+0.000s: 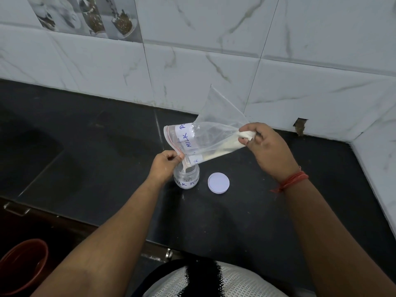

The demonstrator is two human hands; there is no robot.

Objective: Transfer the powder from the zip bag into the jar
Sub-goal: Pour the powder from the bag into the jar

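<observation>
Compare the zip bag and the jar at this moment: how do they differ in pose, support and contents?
The zip bag is tilted and held in the air by both hands, the left hand pinching its mouth and the right hand gripping its far corner; the jar stands upright on the counter. The bag is soft and crumpled; the jar is rigid and round. Powder streams out of the bag; little shows in the jar. Both are clear and carry a handwritten milk powder label.

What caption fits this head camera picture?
Two hands tip a zip bag so milk powder pours into the open jar, lid beside it.
</observation>
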